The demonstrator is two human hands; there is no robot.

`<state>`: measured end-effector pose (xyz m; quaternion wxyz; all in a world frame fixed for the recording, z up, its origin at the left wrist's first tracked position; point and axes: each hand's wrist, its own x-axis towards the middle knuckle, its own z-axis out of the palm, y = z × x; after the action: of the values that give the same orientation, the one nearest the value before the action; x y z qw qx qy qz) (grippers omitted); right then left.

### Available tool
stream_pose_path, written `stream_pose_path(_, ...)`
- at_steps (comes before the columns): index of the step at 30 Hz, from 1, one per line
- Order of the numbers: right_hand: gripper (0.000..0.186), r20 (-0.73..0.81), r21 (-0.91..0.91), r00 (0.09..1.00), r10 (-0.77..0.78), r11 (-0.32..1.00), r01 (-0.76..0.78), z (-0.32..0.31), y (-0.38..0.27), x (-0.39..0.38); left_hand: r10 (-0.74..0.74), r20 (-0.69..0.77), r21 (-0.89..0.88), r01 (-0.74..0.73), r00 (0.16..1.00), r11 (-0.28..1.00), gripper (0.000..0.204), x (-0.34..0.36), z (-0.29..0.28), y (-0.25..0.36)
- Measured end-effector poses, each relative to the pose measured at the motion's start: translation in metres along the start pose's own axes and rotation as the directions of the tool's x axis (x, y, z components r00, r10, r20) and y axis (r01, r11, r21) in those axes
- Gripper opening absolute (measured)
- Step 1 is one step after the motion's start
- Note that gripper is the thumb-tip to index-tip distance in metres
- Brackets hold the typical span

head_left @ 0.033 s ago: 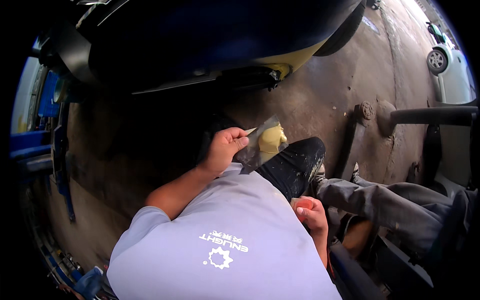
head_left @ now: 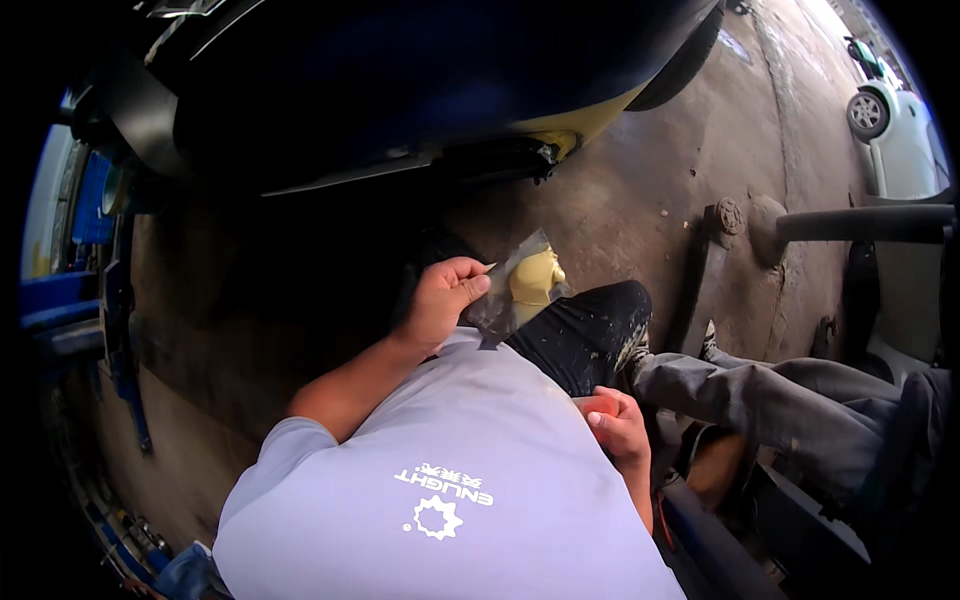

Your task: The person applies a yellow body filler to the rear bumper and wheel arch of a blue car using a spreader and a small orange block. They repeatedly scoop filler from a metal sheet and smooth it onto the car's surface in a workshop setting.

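Observation:
My left hand (head_left: 440, 300) pinches one edge of a thin grey sheet (head_left: 492, 312) between thumb and fingers. A thick dollop of yellow putty (head_left: 535, 278) lies on the sheet's far right part. The sheet is held above my thigh in dark, pale-specked trousers (head_left: 575, 330). Lower right, my right hand (head_left: 622, 432) is closed round a small flat red-orange thing (head_left: 600, 405) beside my shirt. Fingers cover much of it, and its kind cannot be made out.
Ahead stands a dark blue car (head_left: 440, 70) with a yellow patch (head_left: 600, 115) on its lower edge. To my right are a dark metal lift arm (head_left: 715, 270) and another person's grey trousers (head_left: 770, 405). A pale car (head_left: 910, 145) is farther right; blue metal framing (head_left: 65, 290) stands left.
The red-orange thing in my right hand has tilted and shows less of its face. The left hand with the sheet has shifted very slightly left in view.

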<state>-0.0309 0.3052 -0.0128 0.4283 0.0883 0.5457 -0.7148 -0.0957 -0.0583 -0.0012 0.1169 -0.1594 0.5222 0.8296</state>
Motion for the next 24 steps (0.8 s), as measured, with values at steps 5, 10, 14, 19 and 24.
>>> stream_pose_path(5,0.03,-0.014,-0.007,0.974,0.225,0.974,-0.225,0.055,0.03,-0.012,-0.034,0.071,0.121,0.025,0.997,0.992,0.013,-0.003,-0.039,0.03)
stream_pose_path(10,0.005,-0.054,-0.142,0.996,-0.065,0.988,0.057,0.103,0.012,-0.006,0.013,0.214,0.237,-0.065,0.977,0.969,0.013,-0.009,-0.079,0.043)
stream_pose_path(14,0.013,-0.245,-0.525,0.658,-0.712,0.668,0.527,0.169,-0.01,0.015,0.064,0.297,0.327,-0.164,0.953,0.931,0.015,-0.026,-0.097,0.06)
stream_pose_path(19,0.029,0.517,-0.799,0.331,-0.789,-0.305,0.519,0.213,-0.052,0.033,0.091,0.411,0.386,-0.264,0.907,0.884,0.015,-0.054,-0.11,0.085)
stream_pose_path(24,0.029,0.59,-0.769,0.314,-0.744,-0.4,0.498,0.242,-0.05,0.048,0.077,0.45,0.434,-0.294,0.89,0.851,0.016,-0.073,-0.121,0.1)
